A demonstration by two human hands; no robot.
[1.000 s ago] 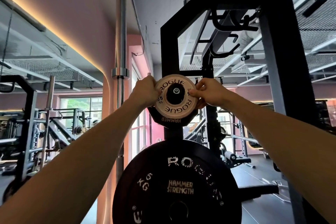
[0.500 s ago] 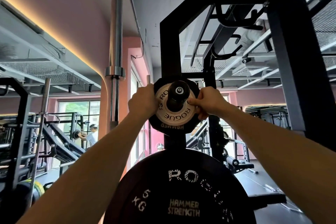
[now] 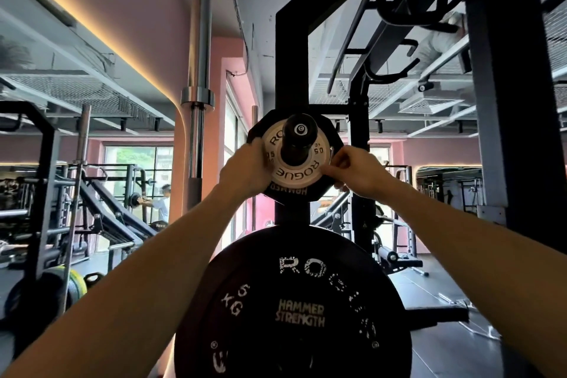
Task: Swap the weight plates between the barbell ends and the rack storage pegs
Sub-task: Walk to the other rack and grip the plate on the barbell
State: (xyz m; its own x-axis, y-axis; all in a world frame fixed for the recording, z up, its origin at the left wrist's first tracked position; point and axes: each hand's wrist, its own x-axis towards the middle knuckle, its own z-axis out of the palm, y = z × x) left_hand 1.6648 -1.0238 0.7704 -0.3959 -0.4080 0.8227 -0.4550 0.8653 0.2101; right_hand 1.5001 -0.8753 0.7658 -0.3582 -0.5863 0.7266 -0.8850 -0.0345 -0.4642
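Your small plate (image 3: pixel 294 167) sits on the upper peg (image 3: pixel 299 132) of the rack post (image 3: pixel 291 55), in front of a bigger plate (image 3: pixel 331 138) on the same peg. Your left hand (image 3: pixel 245 170) is on its left edge, your right hand (image 3: pixel 352 173) on its right edge. Directly below hangs the 5 kg plate (image 3: pixel 291 310), nearest you. An upright barbell (image 3: pixel 199 70) stands left of the post. Another upright (image 3: pixel 506 86) rises at your right.

a white small plate (image 3: pixel 293 170) with black lettering sits on a black peg (image 3: pixel 299 135). below the peg, a black large plate (image 3: pixel 294 307) has worn white lettering. left of the peg, pink walls (image 3: pixel 138 9).
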